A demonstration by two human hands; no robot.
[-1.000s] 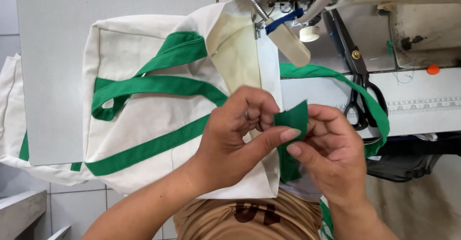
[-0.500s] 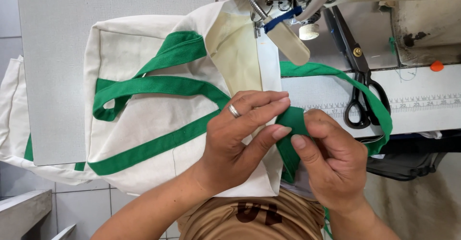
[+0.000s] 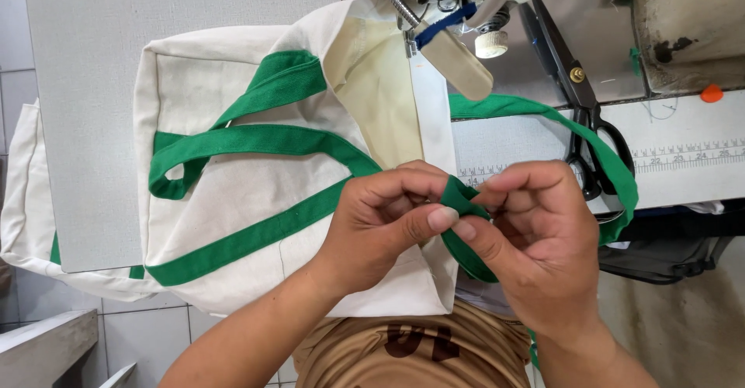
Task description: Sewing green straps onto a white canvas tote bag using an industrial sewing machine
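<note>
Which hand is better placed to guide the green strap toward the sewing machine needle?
Probably the right hand: it pinches the green strap on the side where the strap loops out. The left hand rests on the cream bag and pinches the fold too.

black-handled scissors (image 3: 586,116) lying on sewing table (image 3: 93,85) right of sewing machine (image 3: 466,0); orange knob (image 3: 711,93) far right.

Tote bag (image 3: 256,202) on the table's (image 3: 93,85) left part, scissors (image 3: 586,116) at its right edge, hands near its front edge.
</note>
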